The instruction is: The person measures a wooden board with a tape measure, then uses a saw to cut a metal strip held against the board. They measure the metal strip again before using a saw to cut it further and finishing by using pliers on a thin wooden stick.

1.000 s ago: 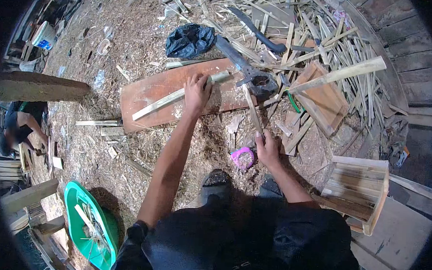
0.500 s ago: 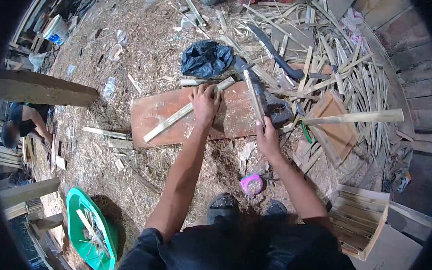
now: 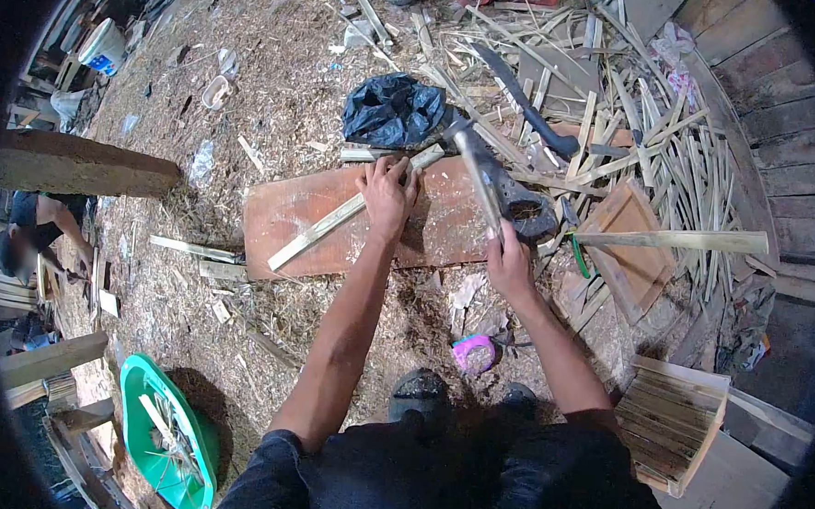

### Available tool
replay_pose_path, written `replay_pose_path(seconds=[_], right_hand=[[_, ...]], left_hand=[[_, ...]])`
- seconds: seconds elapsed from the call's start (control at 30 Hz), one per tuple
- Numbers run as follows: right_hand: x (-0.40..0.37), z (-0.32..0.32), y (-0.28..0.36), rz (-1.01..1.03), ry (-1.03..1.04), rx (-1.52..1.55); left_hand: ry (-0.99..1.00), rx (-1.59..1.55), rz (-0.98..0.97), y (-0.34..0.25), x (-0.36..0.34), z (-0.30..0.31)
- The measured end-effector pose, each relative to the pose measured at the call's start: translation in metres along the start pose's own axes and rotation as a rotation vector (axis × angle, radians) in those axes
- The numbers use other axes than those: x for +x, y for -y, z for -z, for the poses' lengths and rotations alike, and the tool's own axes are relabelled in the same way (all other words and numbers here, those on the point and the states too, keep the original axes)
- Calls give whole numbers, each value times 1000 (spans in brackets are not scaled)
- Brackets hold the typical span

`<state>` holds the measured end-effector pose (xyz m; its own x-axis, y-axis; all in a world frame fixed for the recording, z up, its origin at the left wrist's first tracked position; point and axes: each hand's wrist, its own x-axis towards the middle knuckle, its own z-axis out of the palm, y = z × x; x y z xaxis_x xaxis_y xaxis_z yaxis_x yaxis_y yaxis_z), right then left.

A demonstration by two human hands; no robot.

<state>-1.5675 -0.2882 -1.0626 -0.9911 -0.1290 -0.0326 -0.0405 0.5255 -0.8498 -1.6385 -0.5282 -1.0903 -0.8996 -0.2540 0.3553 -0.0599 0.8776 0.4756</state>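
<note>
My left hand [image 3: 388,198] grips a narrow wooden strip [image 3: 316,233] near its upper end. The strip lies slantwise across a reddish-brown board [image 3: 271,215] on the ground. In my right hand [image 3: 509,260] is a hammer [image 3: 481,186], its handle pointing up and away from me, its dark head blurred near the board's right end. Any nail under my left fingers is hidden. A black plastic bag [image 3: 392,111] lies just beyond the board.
Scattered strips [image 3: 652,166] and a long dark-handled blade [image 3: 526,99] lie at upper right. A pink tape measure [image 3: 474,353] is by my feet, a slatted wooden crate [image 3: 683,368] at right. A green basin [image 3: 131,424] and a wooden post [image 3: 85,164] stand left, near another person [image 3: 54,227].
The hammer in my right hand has shifted slightly and its head is now blurred. My left hand stays on the strip. The whole view has moved a little.
</note>
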Motion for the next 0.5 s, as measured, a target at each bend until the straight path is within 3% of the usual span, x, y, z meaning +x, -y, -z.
replay_pose_path(seconds=[0.13,0.23,0.27,0.4,0.5], right_hand=[[8,-3,1,100,-105,6],[13,-2,-4,54,20,-99],[13,3,-5,-54,59,14],[12,-3,-1,81,-143,-60],[18,13,5,-46,79,-108]], left_hand=[[-28,-4,-14,4,-2,-3],[1,-34,17,2,-1,0],[-14,-21,2,1,0,0],[-32,7,-18,6,-4,-3],[-14,-11,-1,3,-1,-1]])
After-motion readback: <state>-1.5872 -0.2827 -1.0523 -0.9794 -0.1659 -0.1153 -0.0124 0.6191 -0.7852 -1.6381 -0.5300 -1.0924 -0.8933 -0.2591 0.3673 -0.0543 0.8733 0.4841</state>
